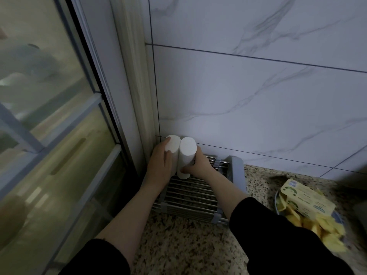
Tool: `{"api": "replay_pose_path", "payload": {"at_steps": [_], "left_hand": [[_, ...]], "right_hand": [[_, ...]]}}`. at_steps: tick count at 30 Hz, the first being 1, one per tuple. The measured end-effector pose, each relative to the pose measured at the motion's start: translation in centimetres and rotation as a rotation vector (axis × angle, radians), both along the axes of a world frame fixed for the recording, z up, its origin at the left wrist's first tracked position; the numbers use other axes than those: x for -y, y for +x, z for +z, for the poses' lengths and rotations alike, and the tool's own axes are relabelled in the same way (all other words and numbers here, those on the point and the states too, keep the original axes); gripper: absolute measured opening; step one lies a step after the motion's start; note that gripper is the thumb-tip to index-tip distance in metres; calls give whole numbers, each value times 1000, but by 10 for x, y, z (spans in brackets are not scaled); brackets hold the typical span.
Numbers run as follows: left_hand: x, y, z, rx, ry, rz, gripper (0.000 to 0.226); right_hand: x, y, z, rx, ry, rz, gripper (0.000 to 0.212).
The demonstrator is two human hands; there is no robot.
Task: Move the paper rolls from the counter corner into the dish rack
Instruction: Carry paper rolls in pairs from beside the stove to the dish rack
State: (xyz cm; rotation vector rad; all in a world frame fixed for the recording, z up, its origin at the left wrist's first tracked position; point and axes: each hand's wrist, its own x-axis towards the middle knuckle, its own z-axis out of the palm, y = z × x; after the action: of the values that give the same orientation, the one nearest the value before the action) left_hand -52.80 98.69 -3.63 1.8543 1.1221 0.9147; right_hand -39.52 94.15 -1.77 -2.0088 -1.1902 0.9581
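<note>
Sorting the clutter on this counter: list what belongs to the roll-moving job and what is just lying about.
Job:
left paper roll
right paper roll
dish rack
left hand
right hand

Lying about:
yellow-green carton
yellow food pieces

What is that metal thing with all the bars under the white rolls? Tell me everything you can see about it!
The dish rack is a flat row of shiny metal rods lying side by side, joined by grey plastic pieces at its edges. It lies on the speckled stone counter, pushed into the corner against the tiled wall. Two white paper rolls stand at its far end, the left hand holding one and the right hand the other. The forearms hide part of it.
</note>
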Motion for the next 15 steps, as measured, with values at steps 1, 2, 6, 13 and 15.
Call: {"api": "replay_pose_path", "payload": {"at_steps": [1, 2, 6, 13, 15], "left_hand": [[1, 0, 2, -12, 5, 4, 42], [2, 0, 5, -23, 10, 10, 42], [11, 0, 20, -17, 42, 26, 40], [37, 20, 53, -4, 129, 110, 34], [54, 36, 61, 0, 169, 57, 33]], "right_hand": [[2, 0, 2, -8, 0, -1, 98], [4, 0, 4, -18, 6, 3, 98], [23, 4, 12, -62, -25, -23, 99], [78, 18, 33, 51, -35, -92, 100], [100, 25, 39, 58, -35, -135, 96]]}}
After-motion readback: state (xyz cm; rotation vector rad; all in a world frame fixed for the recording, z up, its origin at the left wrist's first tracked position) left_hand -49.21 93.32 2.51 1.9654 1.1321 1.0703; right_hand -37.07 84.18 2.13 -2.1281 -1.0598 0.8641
